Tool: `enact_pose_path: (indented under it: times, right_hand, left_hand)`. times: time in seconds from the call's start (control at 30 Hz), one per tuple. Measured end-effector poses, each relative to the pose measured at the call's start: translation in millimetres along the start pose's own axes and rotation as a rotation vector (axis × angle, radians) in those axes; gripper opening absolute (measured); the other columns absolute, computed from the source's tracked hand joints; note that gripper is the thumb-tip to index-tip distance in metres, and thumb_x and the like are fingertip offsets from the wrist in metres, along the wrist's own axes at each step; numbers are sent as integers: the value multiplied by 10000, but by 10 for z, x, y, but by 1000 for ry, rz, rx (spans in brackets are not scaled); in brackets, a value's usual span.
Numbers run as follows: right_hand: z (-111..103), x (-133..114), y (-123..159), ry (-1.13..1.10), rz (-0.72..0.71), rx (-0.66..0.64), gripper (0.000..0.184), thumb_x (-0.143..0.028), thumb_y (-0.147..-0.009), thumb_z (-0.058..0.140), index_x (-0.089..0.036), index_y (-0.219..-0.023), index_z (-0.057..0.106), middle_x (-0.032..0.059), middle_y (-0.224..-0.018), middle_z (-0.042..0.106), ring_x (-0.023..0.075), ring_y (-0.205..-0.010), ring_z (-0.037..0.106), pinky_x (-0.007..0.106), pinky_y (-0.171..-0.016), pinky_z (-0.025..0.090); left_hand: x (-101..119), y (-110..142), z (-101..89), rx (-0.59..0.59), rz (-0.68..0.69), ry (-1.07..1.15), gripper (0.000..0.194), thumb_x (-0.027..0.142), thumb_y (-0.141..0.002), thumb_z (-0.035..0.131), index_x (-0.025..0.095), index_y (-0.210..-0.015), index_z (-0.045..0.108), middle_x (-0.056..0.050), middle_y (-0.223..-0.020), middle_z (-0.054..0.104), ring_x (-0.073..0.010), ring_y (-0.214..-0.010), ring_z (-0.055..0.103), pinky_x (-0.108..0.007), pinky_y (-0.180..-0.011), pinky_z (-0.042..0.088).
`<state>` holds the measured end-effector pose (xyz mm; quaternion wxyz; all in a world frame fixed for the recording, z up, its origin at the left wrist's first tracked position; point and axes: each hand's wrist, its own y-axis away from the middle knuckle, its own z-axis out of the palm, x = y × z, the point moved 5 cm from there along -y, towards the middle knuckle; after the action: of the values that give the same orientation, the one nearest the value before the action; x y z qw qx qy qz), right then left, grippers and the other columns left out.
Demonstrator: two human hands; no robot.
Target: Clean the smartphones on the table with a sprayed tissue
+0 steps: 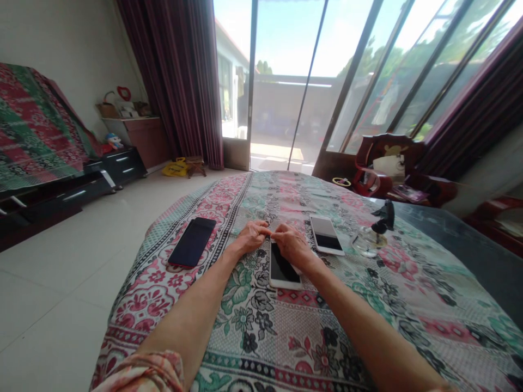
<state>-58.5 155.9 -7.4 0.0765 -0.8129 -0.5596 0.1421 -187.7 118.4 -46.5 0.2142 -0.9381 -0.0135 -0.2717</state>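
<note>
A white-framed phone (286, 272) with a dark screen lies flat on the patterned tablecloth (302, 316), its upper part hidden under my right hand (291, 244). That hand is closed, thumb and fingers pinched together at the phone's top left corner. From the left, my left hand (253, 237) meets it, its fingers drawn together and their tips touching the right fingertips. Whatever is between the fingertips is too small to make out. To the right lies a second white phone (327, 235), to the left a dark phone (192, 242) with a red edge.
A clear spray bottle (370, 239) with a black nozzle stands on the table's right side. Beyond the table are a carved wooden chair (368, 169) with a bag on it, and a glass door (286, 98). Black drawers (122, 166) stand at the left wall.
</note>
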Motion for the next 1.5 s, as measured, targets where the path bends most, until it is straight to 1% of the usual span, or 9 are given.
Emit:
enact_pose_path:
  times: [0.23,0.43,0.57,0.77,0.9,1.0,1.23,1.4,1.5]
  right_hand:
    - [-73,-231,285,-105,-181,-25,261,-80,-874,477,-176,-723,667,47,-861,581,135,-768,500,240,-710,386]
    - [-154,-377,566,-119,-210,-82,234,-95,-884,479,-185,-791,673,55,-928,607,155,-813,490,255,-725,400]
    - [-205,-446,753,-149,-240,-110,153,-140,-871,527,-191,-844,669,63,-962,606,166,-825,497,266,-721,413]
    - [-288,-437,949,-331,-277,-125,247,-114,-916,439,-209,-891,665,49,-967,611,149,-863,542,262,-778,435]
    - [-330,-249,927,-365,-179,18,246,-138,-919,430,-203,-960,664,75,-971,611,162,-885,566,281,-803,457]
    - [-327,-130,900,-314,-96,88,252,-136,-907,422,-197,-942,664,82,-946,616,176,-867,573,300,-802,468]
    - [-287,-49,912,-258,3,63,252,-128,-893,423,-177,-957,662,88,-954,609,173,-853,586,292,-786,483]
    - [-301,-54,910,-313,0,91,239,-121,-892,437,-178,-929,667,78,-919,607,158,-817,589,280,-772,483]
    - [-301,-51,906,-327,-4,95,233,-118,-888,445,-173,-918,669,76,-904,601,159,-815,586,279,-771,481]
  left_hand:
    - [18,-5,-17,1,16,-1,320,32,-774,504,199,-882,755,-42,-1069,682,-158,-1000,630,-269,-942,492]
    - [32,0,-38,-1,10,-3,334,35,-764,504,200,-905,757,-44,-1103,681,-163,-1020,630,-271,-958,486]
    - [21,6,-42,5,-13,0,342,36,-753,506,208,-903,760,-33,-1122,680,-157,-1038,626,-260,-979,471]
    - [13,9,-34,19,-46,19,327,36,-756,507,198,-882,760,-52,-1112,686,-168,-1002,641,-294,-953,494]
    - [26,16,-41,39,-54,12,295,43,-756,527,189,-873,755,-55,-1113,682,-174,-1018,634,-299,-967,485]
    - [51,28,-89,106,-79,4,229,73,-749,567,177,-840,750,-69,-1093,681,-185,-1032,625,-304,-989,468]
    - [177,31,-119,70,-54,-7,237,43,-686,553,185,-692,743,-40,-929,705,-170,-909,649,-277,-913,501]
    - [205,34,-115,57,-45,13,228,57,-691,553,185,-684,743,-38,-946,709,-175,-931,651,-281,-928,496]
    - [193,32,-102,82,-92,-19,217,68,-694,566,171,-758,745,-63,-1005,708,-198,-972,647,-317,-958,483]
